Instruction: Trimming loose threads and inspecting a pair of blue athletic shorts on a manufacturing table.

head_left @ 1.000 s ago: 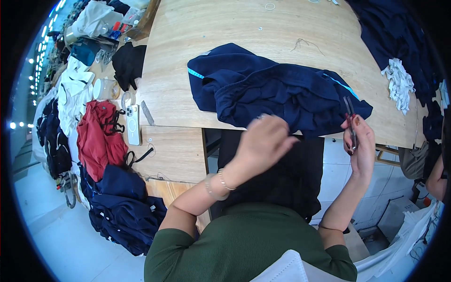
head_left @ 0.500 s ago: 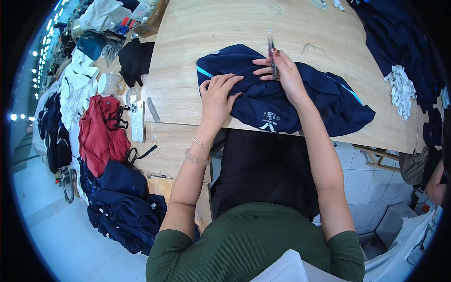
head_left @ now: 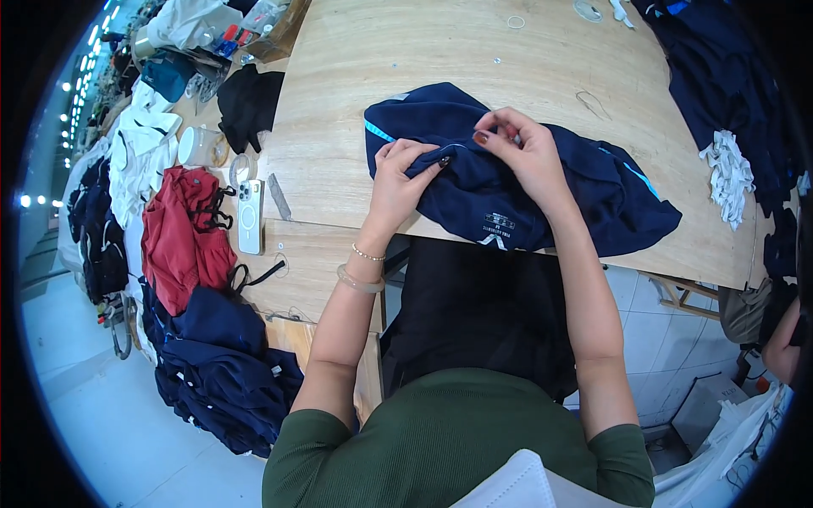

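Note:
A navy garment (head_left: 474, 199) with light-blue piping lies bunched near the front edge of the wooden table (head_left: 406, 46). A white printed mark shows on its lower edge. My left hand (head_left: 396, 179) pinches a fold of the cloth between thumb and fingertips. Just above the garment, to the right of that fold, my right hand (head_left: 535, 159) has thumb and forefinger brought together and the other fingers curled. A thin pale line, perhaps a thread, runs over the cloth between the hands. What the right fingers hold is too small to tell. No snips show now.
Left of the garment lie a grey strip (head_left: 278, 197), a white phone (head_left: 251, 217), a clear tub (head_left: 201, 146) and red clothing (head_left: 182, 241). Navy clothes (head_left: 224, 381) are heaped lower left. White scraps (head_left: 728, 178) hang at the right edge. Loose thread (head_left: 593, 105) lies beyond the garment.
The snips upright in my right hand are out of sight, and its fingers have drawn together. My left hand has gone from lying spread on the cloth to pinching a fold.

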Demonstrator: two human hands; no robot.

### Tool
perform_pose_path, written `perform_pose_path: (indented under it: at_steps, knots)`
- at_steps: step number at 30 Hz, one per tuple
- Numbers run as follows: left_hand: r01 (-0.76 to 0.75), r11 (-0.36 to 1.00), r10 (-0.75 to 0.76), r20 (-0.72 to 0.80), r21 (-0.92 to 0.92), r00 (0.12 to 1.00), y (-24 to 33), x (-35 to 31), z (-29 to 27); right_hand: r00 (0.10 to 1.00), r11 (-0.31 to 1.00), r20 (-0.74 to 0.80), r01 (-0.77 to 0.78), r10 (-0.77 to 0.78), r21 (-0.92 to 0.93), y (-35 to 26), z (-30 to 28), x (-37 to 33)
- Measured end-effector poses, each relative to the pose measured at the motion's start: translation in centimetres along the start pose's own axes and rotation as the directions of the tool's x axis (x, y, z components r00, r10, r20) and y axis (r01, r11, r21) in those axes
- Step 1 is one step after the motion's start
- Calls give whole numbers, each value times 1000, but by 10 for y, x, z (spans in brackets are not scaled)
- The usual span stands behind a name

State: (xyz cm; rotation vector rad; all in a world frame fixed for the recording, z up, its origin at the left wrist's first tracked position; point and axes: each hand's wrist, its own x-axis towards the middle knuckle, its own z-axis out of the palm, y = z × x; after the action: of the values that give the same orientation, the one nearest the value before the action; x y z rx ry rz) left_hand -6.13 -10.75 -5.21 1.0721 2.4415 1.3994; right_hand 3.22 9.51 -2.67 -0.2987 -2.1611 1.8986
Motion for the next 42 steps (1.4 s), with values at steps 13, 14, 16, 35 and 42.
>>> perform_pose_path:
  at_steps: [13, 14, 16, 35, 42]
  knots:
    - [-40, 998, 41, -16, 39, 999, 0, -2, 2, 988, 977, -76, 117, -132, -180, -9, 9, 13]
    - [-43, 999, 44, -22, 28, 999, 0, -2, 3, 989, 976, -72, 118, -132, -181, -11, 3, 10]
    - [-47, 999, 47, -34, 12, 998, 0, -3, 4, 992, 979, -127, -10, -16, -203, -15, -6, 2]
    - [-43, 999, 41, -56, -34, 998, 0, -4, 4, 979, 864, -15, 171, -201, -474, -19, 6, -7]
    - [-8, 991, 5, -24, -135, 1000, 13, -4, -6, 983, 987, -165, 96, -74, 127, -11, -19, -18]
